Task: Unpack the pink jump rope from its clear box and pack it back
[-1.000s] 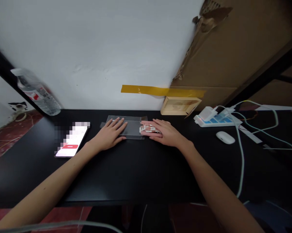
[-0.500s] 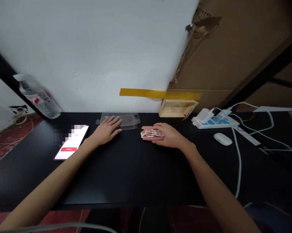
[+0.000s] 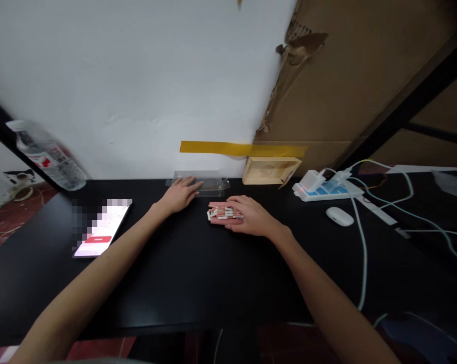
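My left hand lies with fingers stretched out on the near side of a clear plastic box, which sits against the wall. Part of the box is covered by that hand. On the black table, my right hand is closed round the right end of a small pink holder packed with pink and white pieces. The pieces are too small to name. My right palm and fingers hide the holder's right end.
A shallow wooden box leans at the back. To the right are a power strip with chargers and cables and a white mouse-shaped case. Left stand a lit phone and a plastic bottle. Yellow tape crosses the wall.
My left hand and the clear plastic box have shifted right along the wall. My right hand stays round the pink holder. The whole view has turned slightly, moving the background left.
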### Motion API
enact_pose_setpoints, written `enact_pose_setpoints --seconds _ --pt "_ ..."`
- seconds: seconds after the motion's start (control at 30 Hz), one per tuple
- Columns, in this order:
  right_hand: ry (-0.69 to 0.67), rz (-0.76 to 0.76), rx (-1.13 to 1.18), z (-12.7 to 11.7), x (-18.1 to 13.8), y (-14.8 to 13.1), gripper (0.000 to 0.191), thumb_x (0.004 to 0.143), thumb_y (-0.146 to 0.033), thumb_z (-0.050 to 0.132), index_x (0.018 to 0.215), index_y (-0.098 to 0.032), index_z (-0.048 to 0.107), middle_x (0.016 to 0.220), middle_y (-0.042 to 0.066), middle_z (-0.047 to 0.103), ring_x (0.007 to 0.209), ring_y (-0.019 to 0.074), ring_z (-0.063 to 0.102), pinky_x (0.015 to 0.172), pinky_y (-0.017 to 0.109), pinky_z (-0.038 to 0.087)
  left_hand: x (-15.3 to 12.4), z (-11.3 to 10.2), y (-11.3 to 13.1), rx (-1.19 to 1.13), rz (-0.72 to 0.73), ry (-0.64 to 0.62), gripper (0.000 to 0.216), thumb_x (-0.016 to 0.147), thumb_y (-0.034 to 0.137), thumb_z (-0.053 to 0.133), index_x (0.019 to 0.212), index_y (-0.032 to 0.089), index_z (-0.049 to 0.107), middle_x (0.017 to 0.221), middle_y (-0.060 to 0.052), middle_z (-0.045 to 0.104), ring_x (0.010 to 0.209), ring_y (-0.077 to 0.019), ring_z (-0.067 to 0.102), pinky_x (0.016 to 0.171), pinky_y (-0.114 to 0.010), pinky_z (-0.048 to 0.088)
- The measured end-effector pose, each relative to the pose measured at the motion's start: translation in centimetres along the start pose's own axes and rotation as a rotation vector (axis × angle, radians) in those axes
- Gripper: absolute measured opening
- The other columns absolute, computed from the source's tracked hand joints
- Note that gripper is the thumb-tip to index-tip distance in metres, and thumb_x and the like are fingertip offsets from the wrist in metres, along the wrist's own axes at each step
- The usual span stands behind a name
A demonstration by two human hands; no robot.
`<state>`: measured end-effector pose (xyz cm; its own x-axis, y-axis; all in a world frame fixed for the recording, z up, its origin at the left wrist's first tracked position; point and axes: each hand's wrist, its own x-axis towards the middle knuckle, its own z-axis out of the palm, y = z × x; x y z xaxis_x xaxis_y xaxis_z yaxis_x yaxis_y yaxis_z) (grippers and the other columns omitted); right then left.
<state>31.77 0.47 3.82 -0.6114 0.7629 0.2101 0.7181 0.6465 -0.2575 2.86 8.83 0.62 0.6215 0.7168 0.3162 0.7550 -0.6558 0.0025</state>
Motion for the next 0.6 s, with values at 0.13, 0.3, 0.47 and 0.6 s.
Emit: enact_pose_setpoints --seconds 0.13,0.3,0.47,0.6 --pt "0.024 -0.013 -0.025 0.8 0.4 -0.7 0.061 0.074 -0.034 0.077 0.130 -0.019 0.060 0.133 0.014 0.062 0.118 0.0344 0.058 0.098 0.051 0.048 0.3 -0.6 0.9 -0.086 -0.007 0.050 0.047 0.104 0.034 0.039 0.146 0.015 0.048 0.152 -0.018 0.047 0.145 -0.0324 0.038 0.117 -0.057 0.028" --pt "0.044 -0.041 -0.032 2.0 1.1 -1.7 0.058 0.076 -0.035 0.074 0.129 -0.015 0.058 0.131 0.014 0.064 0.116 0.0330 0.059 0.099 0.050 0.047 -2.7 -2.6 3.5 -0.288 0.021 0.213 0.045 0.107 0.036 0.031 0.139 0.013 0.054 0.144 -0.015 0.055 0.139 -0.0255 0.045 0.117 -0.048 0.034" --pt "0.077 -0.050 0.003 3.3 2.5 -3.3 0.058 0.076 -0.038 0.074 0.127 -0.017 0.060 0.131 0.013 0.065 0.117 0.0315 0.059 0.101 0.048 0.045 -6.6 -2.7 4.9 -0.350 0.067 0.097 0.047 0.105 0.042 0.036 0.143 0.017 0.048 0.147 -0.014 0.052 0.138 -0.0274 0.047 0.115 -0.049 0.040" --pt "0.061 -0.074 0.018 3.9 4.3 -5.1 0.052 0.079 -0.041 0.070 0.125 -0.020 0.060 0.129 0.010 0.066 0.118 0.0302 0.058 0.101 0.047 0.045 -7.6 -2.1 4.3 -0.316 0.019 0.027 0.062 0.102 0.051 0.041 0.146 0.008 0.043 0.149 -0.021 0.048 0.140 -0.0317 0.045 0.116 -0.049 0.037"
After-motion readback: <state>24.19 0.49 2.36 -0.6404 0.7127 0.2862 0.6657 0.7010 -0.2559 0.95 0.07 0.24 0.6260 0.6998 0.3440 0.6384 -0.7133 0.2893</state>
